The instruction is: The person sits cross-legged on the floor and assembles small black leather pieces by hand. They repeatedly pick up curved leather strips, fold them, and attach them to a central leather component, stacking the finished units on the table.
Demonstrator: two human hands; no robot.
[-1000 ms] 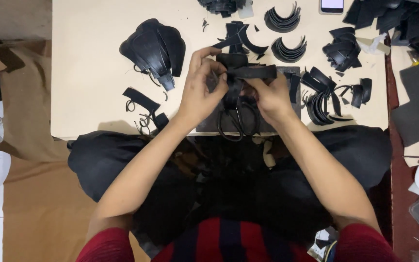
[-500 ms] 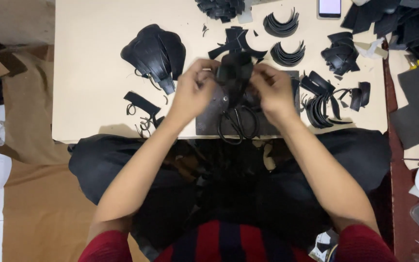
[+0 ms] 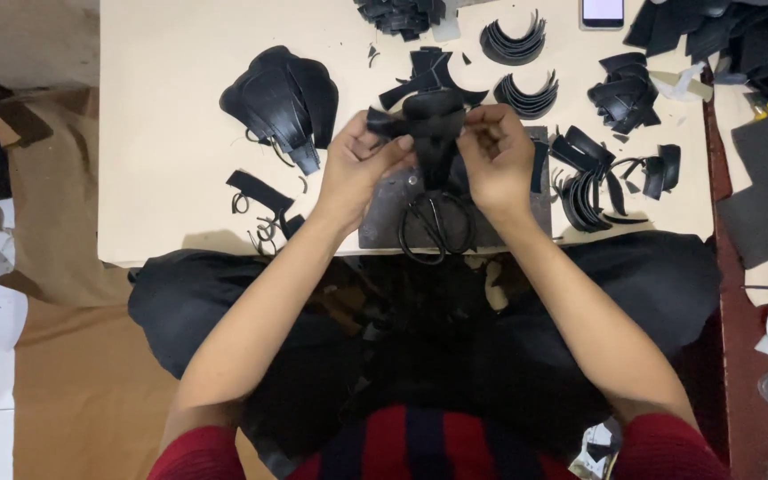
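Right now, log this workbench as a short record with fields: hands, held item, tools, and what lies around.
left hand: left hand pinches the black cut piece at its left end
right hand: right hand pinches the same piece at its right side
held item: dark, flexible, lifted above the grey mat
tool: black scissors lying on the mat, untouched
left of hands: pile of black pieces, loose strips
right of hands: curved black pieces
far edge: phone
surface: cream table

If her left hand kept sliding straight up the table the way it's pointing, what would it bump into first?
Beyond the black piece the left hand pinches, probably the loose black cut strips; height is hard to judge from above.
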